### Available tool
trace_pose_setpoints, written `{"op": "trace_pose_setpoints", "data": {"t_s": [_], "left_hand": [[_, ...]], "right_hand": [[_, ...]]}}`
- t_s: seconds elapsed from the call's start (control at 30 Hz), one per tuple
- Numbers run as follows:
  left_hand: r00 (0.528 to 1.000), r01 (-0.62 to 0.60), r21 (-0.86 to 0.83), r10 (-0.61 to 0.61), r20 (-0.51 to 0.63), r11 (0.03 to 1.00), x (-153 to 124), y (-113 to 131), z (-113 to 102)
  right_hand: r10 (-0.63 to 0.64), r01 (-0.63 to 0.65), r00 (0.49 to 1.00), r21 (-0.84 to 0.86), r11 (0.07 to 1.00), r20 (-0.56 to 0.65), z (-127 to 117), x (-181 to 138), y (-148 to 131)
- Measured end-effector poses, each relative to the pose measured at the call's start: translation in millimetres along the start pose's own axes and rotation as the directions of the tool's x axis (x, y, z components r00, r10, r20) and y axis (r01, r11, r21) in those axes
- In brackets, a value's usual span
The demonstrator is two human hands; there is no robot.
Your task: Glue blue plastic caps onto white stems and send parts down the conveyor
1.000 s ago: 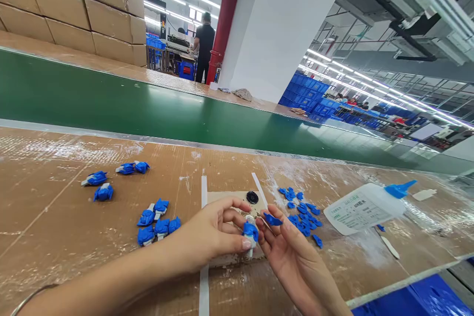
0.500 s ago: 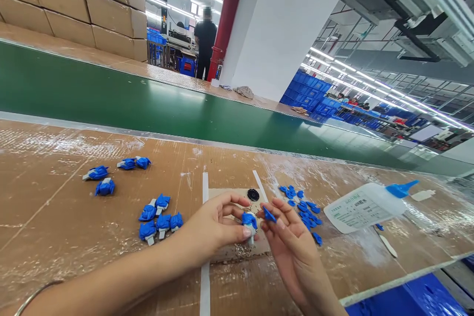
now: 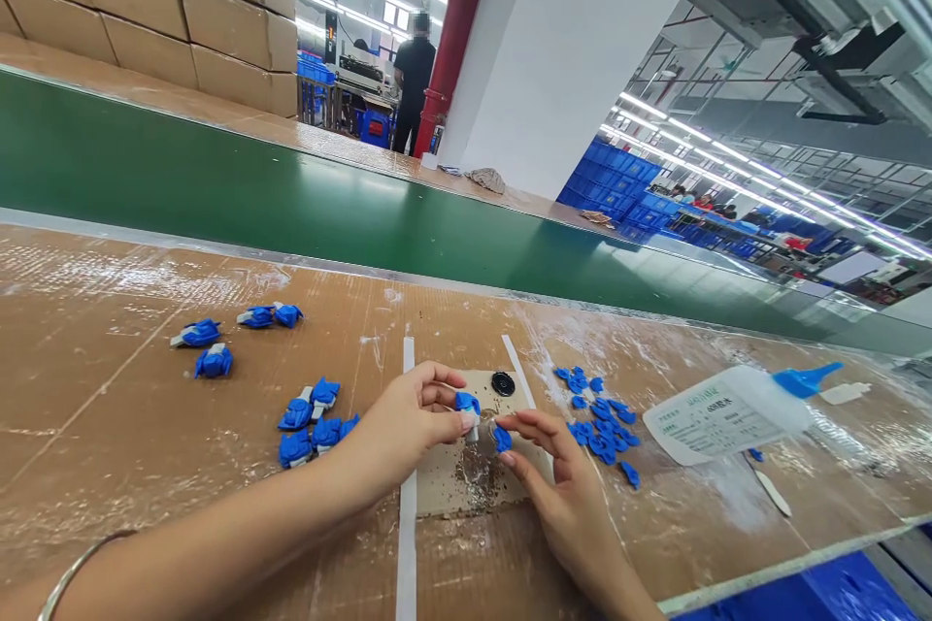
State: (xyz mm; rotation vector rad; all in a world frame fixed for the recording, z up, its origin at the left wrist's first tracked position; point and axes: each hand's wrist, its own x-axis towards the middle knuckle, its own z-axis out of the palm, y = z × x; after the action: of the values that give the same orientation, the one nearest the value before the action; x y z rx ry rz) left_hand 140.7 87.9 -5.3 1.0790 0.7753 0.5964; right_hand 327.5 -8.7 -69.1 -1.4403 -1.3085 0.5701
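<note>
While our left hand (image 3: 424, 415) pinches a blue-and-white piece (image 3: 467, 403) above the beige mat (image 3: 442, 490), fumbling looks the danger.
In a narrow pinch, our right hand (image 3: 559, 468) holds a small blue part (image 3: 502, 438) over the mat; too light a grip could drop it. Loose blue parts (image 3: 604, 446) and a white bottle (image 3: 717, 412) lie right of the mat, clustered blue pieces (image 3: 295, 449) left; the black disc (image 3: 503, 383) at its far end could obstruct us.

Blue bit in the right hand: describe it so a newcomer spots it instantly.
Find the long green belt; on the brown table before it, two white strips flank a flat beige board. Over that board, the right hand pinches a small blue piece. Unlike the blue pieces scattered loose farther right, it's held; unlike the blue-and-white part in the left hand, it looks all blue.
</note>
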Motion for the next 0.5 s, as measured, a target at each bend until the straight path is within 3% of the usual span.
{"op": "trace_pose_setpoints", "data": {"t_s": [0.2, 0.3, 0.43, 0.5], "left_hand": [[1.0, 0.007, -0.014, -0.007, 0.002, 1.0, 0.1, -3.3, 1.2], [1.0, 0.004, -0.025, -0.004, 0.022, 1.0, 0.0, -5.0, 3.4], [0.995, 0.013, -0.038, -0.009, 0.097, 0.999, -3.1, -8.3, 10.4], [0.989, 0.013, -0.06, -0.003, 0.15, 0.998, -6.3, -10.9, 14.6]], "right_hand": [[0.018, -0.018, 1.0, -0.01, 1.0, -0.02, 0.9, -2.7, -1.1], [0.118, -0.112, 0.993, 0.146, 0.983, -0.029, 1.0, -7.7, -9.5], [0.344, -0.227, 0.934, 0.585, 0.779, -0.096, 2.1, -11.4, -27.8], [0.425, -0.268, 0.904, 0.709, 0.653, -0.05, 4.5, -13.4, -35.5]]}}
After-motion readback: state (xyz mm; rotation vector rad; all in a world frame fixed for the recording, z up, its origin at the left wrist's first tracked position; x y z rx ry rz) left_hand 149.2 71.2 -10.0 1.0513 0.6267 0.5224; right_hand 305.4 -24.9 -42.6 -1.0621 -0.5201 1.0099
